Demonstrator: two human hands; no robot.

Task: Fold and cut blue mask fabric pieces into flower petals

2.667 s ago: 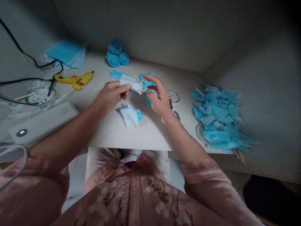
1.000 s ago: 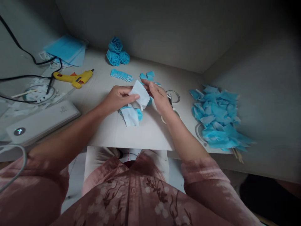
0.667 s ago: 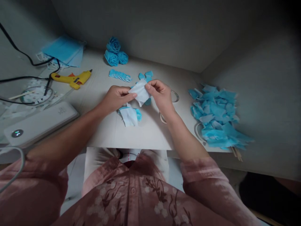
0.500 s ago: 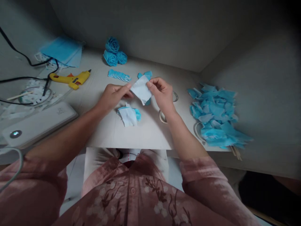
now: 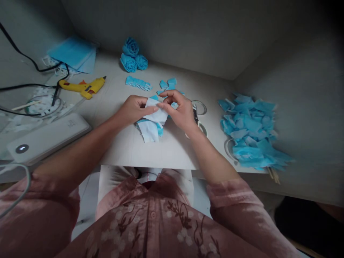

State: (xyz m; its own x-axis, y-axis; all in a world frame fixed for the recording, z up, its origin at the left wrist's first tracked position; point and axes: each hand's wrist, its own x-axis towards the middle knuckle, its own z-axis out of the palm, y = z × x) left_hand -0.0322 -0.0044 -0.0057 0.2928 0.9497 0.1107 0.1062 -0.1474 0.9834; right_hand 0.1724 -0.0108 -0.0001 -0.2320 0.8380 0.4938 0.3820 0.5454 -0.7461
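Note:
A small square of white-and-blue mask fabric (image 5: 156,114) is held between both hands above the table. My left hand (image 5: 135,107) pinches its left side with the thumb on top. At the upper right, my right hand (image 5: 176,107) grips its edge between thumb and fingers. Just below lies a small stack of cut fabric pieces (image 5: 149,131), white and light blue. Behind my hands are folded blue pieces (image 5: 168,84) and a row of overlapping blue pieces (image 5: 138,83). Scissors (image 5: 201,127) lie partly hidden beside my right wrist.
Three blue fabric roses (image 5: 129,62) sit at the back. To the left are a yellow glue gun (image 5: 83,87), stacked face masks (image 5: 72,53), a white power bank (image 5: 49,138) and black cables. A heap of blue fabric pieces (image 5: 248,125) and tape rolls are on the right.
The fabric square has come down and tilted flatter. My right hand has moved left, closer to my left hand, and its fingers have shifted along the square's edge. The view has shifted slightly.

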